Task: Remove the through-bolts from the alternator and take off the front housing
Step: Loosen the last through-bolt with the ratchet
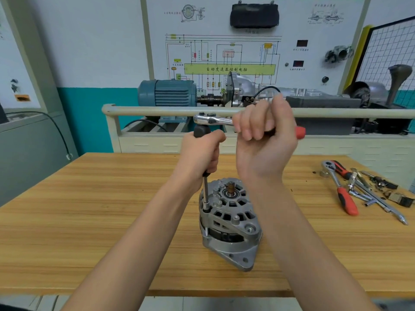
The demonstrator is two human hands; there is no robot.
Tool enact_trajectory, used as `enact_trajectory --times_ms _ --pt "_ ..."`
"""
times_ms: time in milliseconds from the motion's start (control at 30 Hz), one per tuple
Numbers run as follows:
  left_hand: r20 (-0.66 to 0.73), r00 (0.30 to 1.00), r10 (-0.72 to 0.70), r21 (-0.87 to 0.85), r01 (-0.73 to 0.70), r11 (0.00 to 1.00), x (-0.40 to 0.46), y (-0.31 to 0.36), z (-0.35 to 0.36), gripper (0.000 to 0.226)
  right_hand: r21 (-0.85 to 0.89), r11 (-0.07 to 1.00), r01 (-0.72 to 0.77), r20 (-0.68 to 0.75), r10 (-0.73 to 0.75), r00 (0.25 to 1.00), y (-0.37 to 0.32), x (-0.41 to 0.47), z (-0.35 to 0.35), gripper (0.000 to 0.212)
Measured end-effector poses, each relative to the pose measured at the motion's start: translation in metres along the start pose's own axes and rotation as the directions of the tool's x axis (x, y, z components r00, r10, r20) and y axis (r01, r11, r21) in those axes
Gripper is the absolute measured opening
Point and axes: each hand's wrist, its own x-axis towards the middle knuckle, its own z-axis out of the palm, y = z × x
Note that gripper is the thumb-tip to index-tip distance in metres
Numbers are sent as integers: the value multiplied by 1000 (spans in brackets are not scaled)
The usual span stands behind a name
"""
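Note:
A grey alternator [231, 223] stands on the wooden table [89, 221], shaft end up, front housing on top. A long extension bar [205, 194] rises from a through-bolt at the housing's left rim. My left hand [202, 153] grips the black handle of that bar. A chrome ratchet [213, 120] sits on top of the bar, lying level and pointing right. My right hand [265, 135] is curled round the ratchet's handle, whose red tip [301, 132] sticks out past it. The bolt head is hidden by the socket.
Loose tools lie at the table's right side: a second red-handled ratchet [341, 189], extension bars and small parts [381, 194]. Behind the table stands a training rig with a rail [157, 110], a blue motor [166, 93] and a gearbox.

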Motion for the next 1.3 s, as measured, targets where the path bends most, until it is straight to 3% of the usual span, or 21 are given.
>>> enact_trajectory --times_ms 67,167,300,433,567,700,833,967,1133,1300 --pt "-57 997 59 13 -58 998 -5 1 7 30 -251 928 275 161 -239 957 7 -18 11 39" --pt "-94 988 122 47 -118 992 -17 4 11 17 -408 813 416 321 -299 899 13 -29 21 30" --pt "-164 980 115 79 -104 991 -7 -1 4 32 -329 891 313 247 -238 939 6 -19 17 35" --pt "25 997 77 -42 -76 996 0 -5 -4 39 -176 972 158 202 -121 972 -1 -6 13 33" --pt "180 982 63 -97 -46 994 2 -4 -11 36 -99 990 96 178 -77 981 -3 -3 13 23" --pt "326 944 49 -122 -9 993 1 -1 -11 33 56 998 28 92 -33 995 -10 -1 9 35" --pt "400 917 -1 -149 66 987 -1 2 -8 40 83 997 -10 65 4 998 -15 1 5 40" --pt "285 958 14 -90 13 996 -5 2 -3 47 122 992 -45 83 35 996 -16 4 0 44" --pt "50 998 40 17 -41 999 -10 0 10 39 303 933 -195 22 198 980 -19 18 -15 45" --pt "-34 997 76 75 -73 995 -7 0 12 36 337 907 -251 39 253 967 -11 26 -22 45"
